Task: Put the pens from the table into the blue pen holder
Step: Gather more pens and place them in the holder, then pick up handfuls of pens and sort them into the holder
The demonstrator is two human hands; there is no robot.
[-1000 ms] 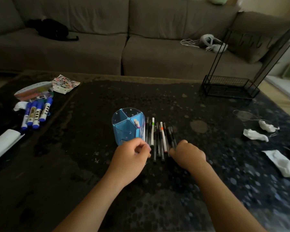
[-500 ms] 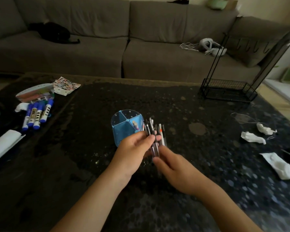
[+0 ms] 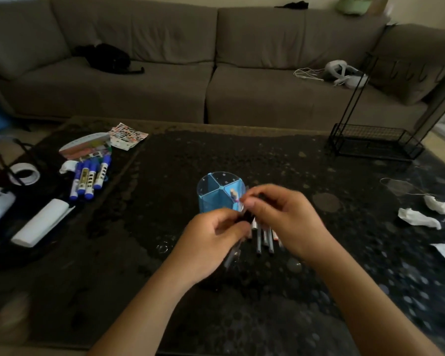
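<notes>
Head view: your left hand (image 3: 211, 240) and right hand (image 3: 280, 214) meet just in front of the blue pen holder (image 3: 220, 192), which stands upright on the dark table (image 3: 165, 291). Both hands are closed around one bundle of pens (image 3: 263, 237); the left hand pinches the dark upper ends, and the right hand wraps over the top, with the loose lower ends fanning out beneath it toward you. Holding the bundle with two hands likely keeps the pens parallel so they can enter one compartment together. The holder is divided into wedge compartments; the one nearest your right hand already contains a small pale item, identity unclear. Motion blur hides the exact pen count and whether any tip touches the table. The bundle is just beside the holder's rim, not yet inside. A separate group of blue markers (image 3: 90, 178) lies well apart at the table's left side, untouched.
</notes>
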